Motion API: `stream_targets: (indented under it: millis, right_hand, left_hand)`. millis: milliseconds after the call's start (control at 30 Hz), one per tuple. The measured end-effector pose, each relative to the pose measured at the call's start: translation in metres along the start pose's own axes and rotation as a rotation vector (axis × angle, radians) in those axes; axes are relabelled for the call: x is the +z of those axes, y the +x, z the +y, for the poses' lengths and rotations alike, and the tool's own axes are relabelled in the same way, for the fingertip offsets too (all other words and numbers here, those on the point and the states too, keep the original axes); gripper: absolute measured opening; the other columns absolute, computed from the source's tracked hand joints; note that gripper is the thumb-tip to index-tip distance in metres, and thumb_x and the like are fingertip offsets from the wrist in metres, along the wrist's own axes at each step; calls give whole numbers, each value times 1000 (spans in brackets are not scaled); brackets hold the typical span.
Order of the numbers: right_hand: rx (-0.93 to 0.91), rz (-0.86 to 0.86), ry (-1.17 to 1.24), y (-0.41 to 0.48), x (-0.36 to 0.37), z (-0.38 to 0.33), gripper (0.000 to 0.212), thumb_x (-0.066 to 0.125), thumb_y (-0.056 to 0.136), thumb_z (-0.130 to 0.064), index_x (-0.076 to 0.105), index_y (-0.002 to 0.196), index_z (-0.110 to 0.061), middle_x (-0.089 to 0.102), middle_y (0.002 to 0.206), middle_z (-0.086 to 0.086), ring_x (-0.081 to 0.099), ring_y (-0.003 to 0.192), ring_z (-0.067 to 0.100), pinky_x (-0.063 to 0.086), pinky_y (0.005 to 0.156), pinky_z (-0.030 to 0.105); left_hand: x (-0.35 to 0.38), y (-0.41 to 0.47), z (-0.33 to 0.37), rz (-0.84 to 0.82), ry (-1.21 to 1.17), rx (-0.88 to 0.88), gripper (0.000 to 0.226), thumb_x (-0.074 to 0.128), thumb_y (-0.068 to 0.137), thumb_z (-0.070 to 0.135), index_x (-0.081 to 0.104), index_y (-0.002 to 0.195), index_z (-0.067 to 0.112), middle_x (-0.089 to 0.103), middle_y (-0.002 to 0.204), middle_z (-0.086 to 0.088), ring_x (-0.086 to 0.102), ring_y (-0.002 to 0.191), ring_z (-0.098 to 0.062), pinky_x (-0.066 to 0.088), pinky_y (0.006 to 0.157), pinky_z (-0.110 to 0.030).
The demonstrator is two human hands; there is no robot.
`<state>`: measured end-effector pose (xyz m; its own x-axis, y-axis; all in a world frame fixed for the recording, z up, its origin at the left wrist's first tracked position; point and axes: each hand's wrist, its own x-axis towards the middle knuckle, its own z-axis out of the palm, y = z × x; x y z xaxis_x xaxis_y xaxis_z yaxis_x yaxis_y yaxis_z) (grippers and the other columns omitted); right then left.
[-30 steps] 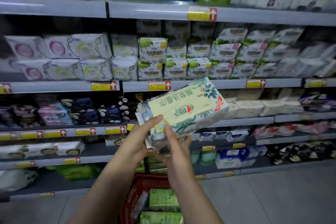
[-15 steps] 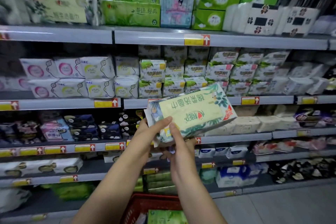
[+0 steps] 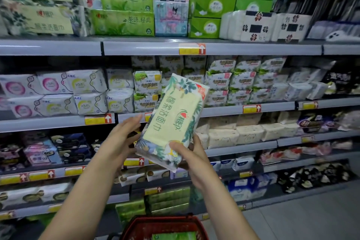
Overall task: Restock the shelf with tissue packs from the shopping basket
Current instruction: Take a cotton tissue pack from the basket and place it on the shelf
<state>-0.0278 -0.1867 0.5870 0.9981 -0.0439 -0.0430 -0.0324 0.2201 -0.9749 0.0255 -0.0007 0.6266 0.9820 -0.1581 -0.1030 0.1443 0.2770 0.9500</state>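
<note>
Tissue pack (image 3: 173, 122): held in the air in front of the shelving, at the height of the middle shelves, tilted with its top end leaning right. Its pale yellow printed face is toward me.

Right hand (image 3: 191, 159): at the pack's lower end. The fingers are clamped on it, thumb on the front face and the rest wrapped behind.

Left hand (image 3: 120, 142): fingers (image 3: 134, 122) straight and apart, lying along the pack's left edge. I cannot tell whether they make contact.

Shopping basket (image 3: 163, 226): red, low in view between my forearms, with a green pack (image 3: 173, 236) inside.

Top shelf (image 3: 136, 47): matching packs (image 3: 39, 6) are stacked two high at its far left, well apart from the pack in my grip.
</note>
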Motion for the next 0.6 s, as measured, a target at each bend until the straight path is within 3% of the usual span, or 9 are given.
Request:
stream_targets:
  millis: [67,133,233,300,367,467,600]
  right_hand:
    - [7,-70,-46,-1,-9,-10,58,70,83,-16,43,134,-27,66,114,-15,65,98,-2,52,83,19]
    - [7,-131,-90,-1,-19,-22,54,70,83,-15,46,130,-29,68,107,-18,66,87,-9,49,70,8]
    - [6,-181,-173,-1,-33,-39,70,79,66,-30,50,130,-30,68,115,-11,66,102,4,51,84,19]
    - [5,-205,-193,-3,-41,-49,70,79,55,-31,57,121,-30,70,114,-5,67,102,14,52,80,26]
    - [-3,-242,-209,-5,-50,-59,60,79,55,-25,61,113,-30,72,108,-3,70,93,15,53,70,24]
    - [10,-305,-245,-10,-59,-72,52,77,59,-20,63,109,-28,74,103,-6,70,89,13,53,66,23]
    - [31,-399,-370,-12,-63,-86,44,67,73,-12,60,113,-30,72,109,-8,68,98,13,55,80,29]
  left_hand:
    - [-4,1,8,-25,-12,5,58,82,55,58,58,102,35,52,135,2,53,117,-25,38,103,-59]
    - [-10,2,13,-31,-13,11,71,83,53,57,58,115,32,52,136,1,56,116,-24,43,96,-53]
    - [-15,3,15,-29,-25,6,85,78,56,52,51,131,26,53,137,0,58,113,-23,48,85,-48]
    - [-15,2,15,-49,-41,-11,92,85,45,53,56,127,26,56,135,-3,60,111,-27,50,85,-52]
    - [-13,1,17,-82,-74,-2,87,87,42,53,62,120,25,61,131,-7,61,111,-32,53,83,-54]
    - [-14,0,20,-121,-131,19,106,92,34,55,57,127,18,63,124,-9,61,110,-35,58,73,-51]
    - [-17,-4,24,-162,-136,9,100,93,30,54,62,118,17,67,116,-13,67,99,-32,58,70,-50]
